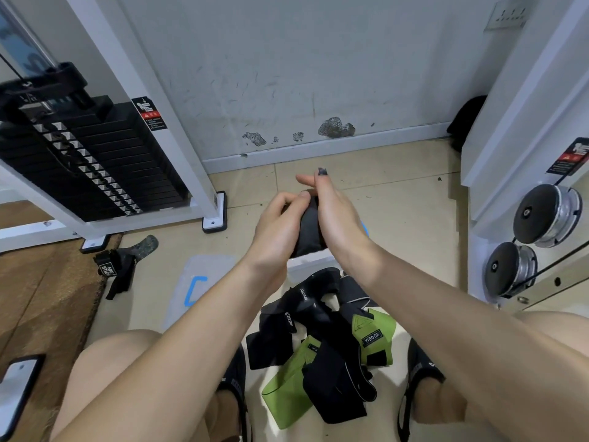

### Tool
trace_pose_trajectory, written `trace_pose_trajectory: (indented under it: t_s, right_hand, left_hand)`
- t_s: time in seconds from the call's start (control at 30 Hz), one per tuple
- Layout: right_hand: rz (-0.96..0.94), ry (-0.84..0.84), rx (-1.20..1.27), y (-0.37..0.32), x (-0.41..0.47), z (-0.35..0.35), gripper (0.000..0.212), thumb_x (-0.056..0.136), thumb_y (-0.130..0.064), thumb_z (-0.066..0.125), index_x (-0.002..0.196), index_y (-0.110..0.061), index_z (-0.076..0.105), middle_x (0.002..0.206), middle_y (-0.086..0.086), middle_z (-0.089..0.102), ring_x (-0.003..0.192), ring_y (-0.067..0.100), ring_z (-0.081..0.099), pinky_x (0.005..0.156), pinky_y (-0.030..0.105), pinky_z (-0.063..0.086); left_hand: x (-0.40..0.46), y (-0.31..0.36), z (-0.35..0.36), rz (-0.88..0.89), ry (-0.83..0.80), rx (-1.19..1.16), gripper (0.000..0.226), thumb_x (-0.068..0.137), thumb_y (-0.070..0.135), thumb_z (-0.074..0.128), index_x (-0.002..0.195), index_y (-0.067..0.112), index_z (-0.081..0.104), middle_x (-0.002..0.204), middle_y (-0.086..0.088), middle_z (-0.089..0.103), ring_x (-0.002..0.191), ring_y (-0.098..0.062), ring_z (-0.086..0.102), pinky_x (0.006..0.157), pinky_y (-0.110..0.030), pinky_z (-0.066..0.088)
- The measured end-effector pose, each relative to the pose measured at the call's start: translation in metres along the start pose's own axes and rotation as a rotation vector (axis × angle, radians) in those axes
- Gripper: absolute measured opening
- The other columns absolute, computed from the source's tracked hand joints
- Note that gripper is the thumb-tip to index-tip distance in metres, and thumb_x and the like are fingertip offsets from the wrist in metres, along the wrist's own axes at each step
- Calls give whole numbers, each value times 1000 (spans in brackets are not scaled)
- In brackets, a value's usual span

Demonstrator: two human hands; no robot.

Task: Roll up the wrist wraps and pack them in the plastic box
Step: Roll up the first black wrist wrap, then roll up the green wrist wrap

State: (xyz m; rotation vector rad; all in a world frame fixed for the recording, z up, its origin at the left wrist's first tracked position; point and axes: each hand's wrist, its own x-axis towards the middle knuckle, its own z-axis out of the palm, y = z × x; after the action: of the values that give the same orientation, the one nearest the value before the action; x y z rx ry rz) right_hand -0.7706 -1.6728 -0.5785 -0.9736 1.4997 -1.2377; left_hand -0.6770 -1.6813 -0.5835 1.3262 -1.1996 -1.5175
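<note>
- Knees and black shoes [420, 374] frame the bottom of the view; the person is low over a tiled floor [401, 199].
- Pile [322, 349] of loose wrist wraps, black and green, lies on the floor between the shoes. One green wrap carries a "YIBODA" label.
- Clear lid [194, 288] with a blue clip lies flat on the floor, left of the pile.
- Box [310, 264]: only a white rim portion shows, just beyond the pile and under the hands. Contents cannot be seen.
- Left hand [280, 231]: fingers curled round a black roll [307, 232], thumb on its upper end.
- Right hand [338, 215]: palm flat against the right side of the roll, fingers straight and pointing away from the person.
- The roll is held above the box, clamped between both hands.
- Black glove [119, 266] lies on the floor to the left, at the edge of a brown mat [47, 298].
- Weight stack [89, 161] in a white frame stands at far left.
- Two pulleys [535, 237] sit on a white frame at right.
- Scuffed white wall [302, 74] closes the far side; paint is chipped near the skirting.
</note>
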Motion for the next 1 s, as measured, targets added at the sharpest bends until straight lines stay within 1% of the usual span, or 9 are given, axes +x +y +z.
trace_pose_trajectory:
  t_s: [0.17,0.27,0.37,0.47,0.57,0.7,0.83,0.9,1.0]
  right_hand:
    - [-18,-66,63,-1,8,-4,35,105,-46,35,120,-37,66,125,-6,67,117,13,63,104,39,51]
    - [27,-185,-36,7,8,-21,23,103,-46,46,115,-36,63,112,-9,68,105,8,64,83,28,49]
    - [108,-290,-144,19,8,-52,28,100,-40,59,128,-35,61,120,-10,66,106,7,65,79,24,52]
    - [179,-301,-141,32,15,-77,30,99,-28,65,128,-29,60,118,-4,65,100,9,67,70,24,57]
    - [224,-247,-162,37,38,-90,28,100,-29,64,126,-22,58,113,-1,64,93,12,65,74,26,58]
    - [282,-186,-158,66,79,-118,21,97,-23,67,117,-18,60,107,4,65,90,18,63,78,33,58]
    - [368,-12,-225,130,116,-156,18,91,-18,71,104,-21,59,104,5,64,94,24,62,95,47,56]
    - [404,85,-298,168,133,-173,18,88,-19,72,100,-22,58,104,4,65,99,25,62,93,45,54]
    - [447,213,-348,226,157,-191,24,89,-24,71,109,-19,57,114,7,64,100,24,58,81,37,49]
  left_hand:
    - [12,6,-7,60,32,67,23,102,33,58,101,12,68,107,-13,73,99,-28,73,72,-34,57]
    - [24,-1,-7,29,-9,178,22,101,32,55,99,15,69,109,-15,72,105,-31,71,80,-39,57]
    - [38,-16,-2,14,-76,287,24,102,26,46,101,18,69,101,-7,69,96,-24,67,82,-39,52]
    - [54,-31,18,25,-162,396,26,103,21,40,97,17,65,94,-1,63,83,-17,59,69,-28,47]
    - [78,-40,41,-39,-156,399,19,105,29,39,93,21,52,93,1,54,76,-14,53,63,-27,44]
    - [114,-59,64,-201,-209,293,44,107,49,34,136,17,42,112,-1,58,93,-17,66,74,-36,58]
    - [147,-111,71,-312,-250,494,38,104,57,32,128,29,41,124,-6,61,113,-23,65,104,-48,52]
    - [161,-150,73,-269,-327,675,34,102,56,39,123,30,44,114,-2,64,110,-22,64,102,-44,51]
    - [170,-201,79,-150,-498,906,23,103,35,53,123,24,52,105,8,61,99,-12,60,85,-29,46]
